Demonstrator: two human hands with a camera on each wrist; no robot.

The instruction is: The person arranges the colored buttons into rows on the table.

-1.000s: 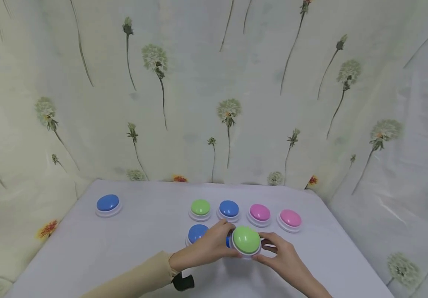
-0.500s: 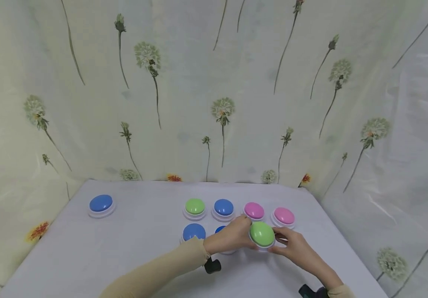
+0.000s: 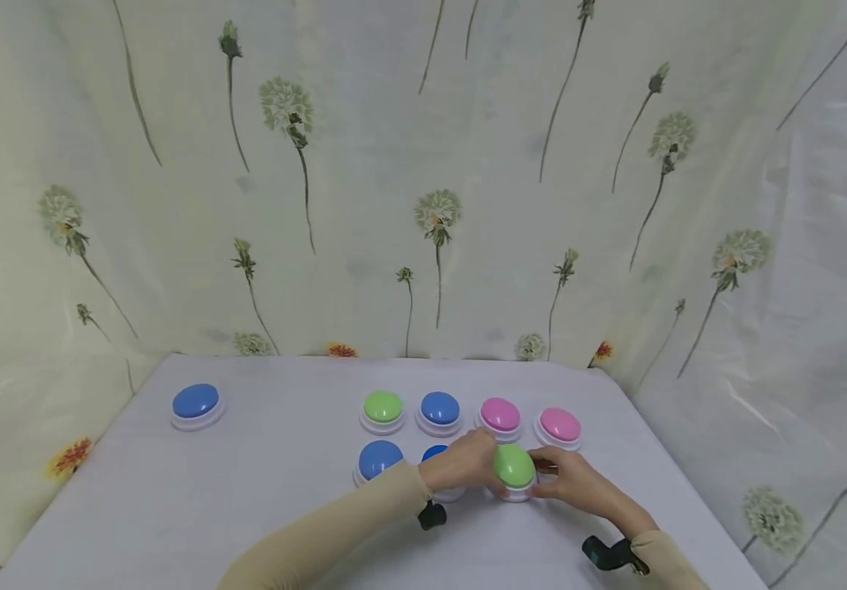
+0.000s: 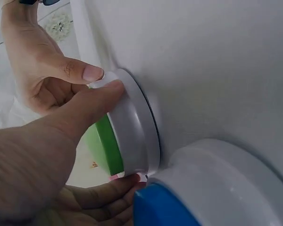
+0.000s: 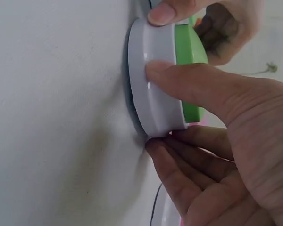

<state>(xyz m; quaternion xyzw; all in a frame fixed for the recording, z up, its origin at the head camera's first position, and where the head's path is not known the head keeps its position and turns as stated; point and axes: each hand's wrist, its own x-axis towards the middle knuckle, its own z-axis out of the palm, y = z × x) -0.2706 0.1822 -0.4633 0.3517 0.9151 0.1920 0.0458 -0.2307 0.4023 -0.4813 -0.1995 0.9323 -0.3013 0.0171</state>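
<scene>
both hands (image 3: 515, 479) grip green buzzer (image 3: 514, 465) | base on table (image 3: 283, 524) | btwn blue & pink

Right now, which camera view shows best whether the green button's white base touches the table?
The right wrist view: the green button shows side-on, its white base against the table. The left wrist view shows this partly behind the left hand. The head view shows only its dome.

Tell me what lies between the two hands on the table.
A green button with a white base sits between the left hand and the right hand. Both grip its rim, as the head view and both wrist views show.
</scene>
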